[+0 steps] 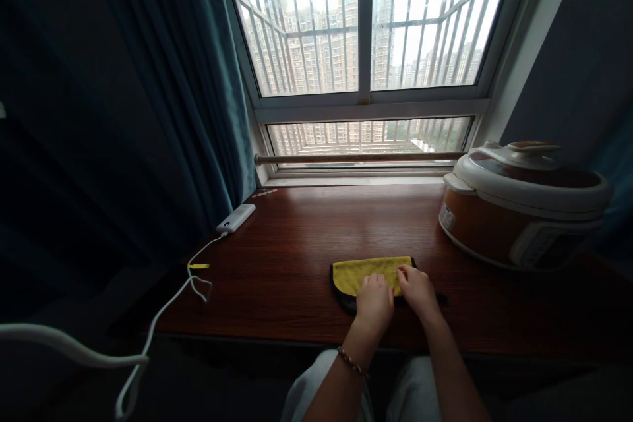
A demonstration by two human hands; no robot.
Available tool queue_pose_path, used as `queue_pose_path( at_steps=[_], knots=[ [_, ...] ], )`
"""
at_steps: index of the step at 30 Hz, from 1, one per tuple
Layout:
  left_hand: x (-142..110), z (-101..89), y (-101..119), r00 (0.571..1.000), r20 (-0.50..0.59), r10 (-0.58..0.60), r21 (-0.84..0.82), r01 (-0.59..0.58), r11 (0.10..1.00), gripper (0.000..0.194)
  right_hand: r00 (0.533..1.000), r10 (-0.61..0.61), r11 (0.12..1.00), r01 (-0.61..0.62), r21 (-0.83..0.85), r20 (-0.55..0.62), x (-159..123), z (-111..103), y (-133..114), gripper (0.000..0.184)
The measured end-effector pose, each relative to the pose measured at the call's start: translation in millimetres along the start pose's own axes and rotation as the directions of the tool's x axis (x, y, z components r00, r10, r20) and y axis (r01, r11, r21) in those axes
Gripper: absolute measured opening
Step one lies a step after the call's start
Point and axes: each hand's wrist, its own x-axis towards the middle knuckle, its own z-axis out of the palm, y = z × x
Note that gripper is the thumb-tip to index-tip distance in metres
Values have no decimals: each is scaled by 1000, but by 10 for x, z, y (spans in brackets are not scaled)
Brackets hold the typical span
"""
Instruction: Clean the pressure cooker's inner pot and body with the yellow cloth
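A yellow cloth (351,275) with black edging lies folded on the table in front of me, its dark underside showing along the near edge. My left hand (374,301) is closed over the cloth's near middle, fingers curled and knuckles up. Just beside it, my right hand (418,291) pinches at the cloth's right part with bent fingers. The two hands almost touch at the thumbs. Whatever lies under the palms is hidden. A beaded bracelet (352,362) circles my left wrist.
An orange and white electric cooker (494,227) stands at the table's right. To the left, a white power bank (236,218) has a white cable (171,306) running off the edge. The dark red wooden table (281,257) meets a barred window (363,46) and a blue curtain (198,79).
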Motion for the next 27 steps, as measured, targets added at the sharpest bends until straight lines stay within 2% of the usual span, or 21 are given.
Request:
queue_pose_path(
  at_steps=[3,5,6,8,11,14,15,16,18,20,23,27],
  knots=[
    [24,-93,-4,968,-108,-227,123,240,963,30,969,-191,952,145,269,154,-50,25,-146,32],
    [28,-101,-20,956,-157,-247,151,270,951,31,961,-232,924,169,344,153,-84,13,-239,32],
    [26,-84,-27,963,-149,-223,150,245,958,32,975,-191,941,149,305,114,-100,2,-274,32],
    [19,-28,-36,983,-78,-164,138,173,975,35,999,-32,992,28,122,29,-133,-22,-317,30],
    [22,-17,-76,993,18,-112,109,110,988,38,986,163,976,-159,-147,19,-180,-43,-324,24],
    [46,-220,-277,989,-55,-140,68,143,987,33,970,238,952,-222,-210,55,-201,-35,-300,23],
    [51,-320,-393,973,-108,-204,64,212,975,32,968,246,953,-231,-197,57,-200,-27,-292,23],
    [52,-420,-527,940,-161,-302,64,315,947,32,967,250,955,-236,-177,58,-195,-16,-287,23],
    [47,-578,-815,826,-240,-510,36,533,846,34,970,236,965,-227,-134,58,-184,4,-289,24],
    [41,-642,-1062,756,-218,-617,-25,628,778,34,974,220,970,-212,-120,62,-184,15,-311,27],
    [53,-585,-1248,749,-164,-642,-101,634,766,29,972,227,962,-215,-170,54,-212,3,-361,31],
    [84,-488,-1233,778,-203,-595,-103,587,803,18,967,255,947,-244,-210,25,-236,-17,-380,35]
  ],
)
